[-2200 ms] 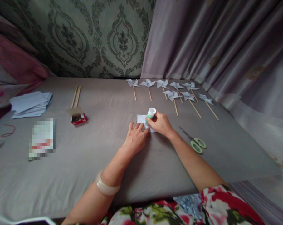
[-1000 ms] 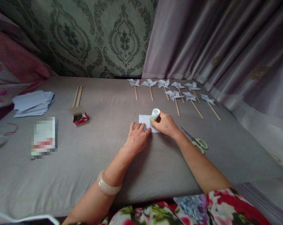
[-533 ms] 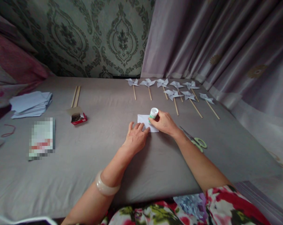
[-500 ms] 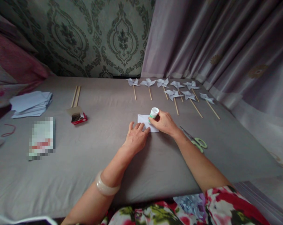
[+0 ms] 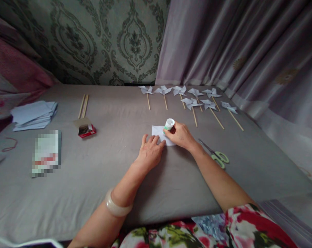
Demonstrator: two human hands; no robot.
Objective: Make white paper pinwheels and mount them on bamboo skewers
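Observation:
A small white sheet of paper (image 5: 157, 130) lies flat on the grey cloth in front of me. My left hand (image 5: 151, 150) rests with fingers spread on the paper's near left edge. A white and green glue stick (image 5: 169, 124) is gripped in my right hand (image 5: 180, 135), tilted, its lower end down at the paper. The tip of the glue stick is hidden by my fingers. Just right of my right forearm lie scissors (image 5: 217, 157) with pale green handles.
Several white paper pinwheels (image 5: 192, 104) on sticks lie at the back right. Leftward are wooden sticks (image 5: 84, 106), an open red box (image 5: 86, 131) of small metal pieces, a paper stack (image 5: 34, 113), a blurred-out packet (image 5: 46, 151) and a red cord (image 5: 10, 144).
The glue stick has shifted very slightly left on the paper with my right hand. My left hand stays where it was.

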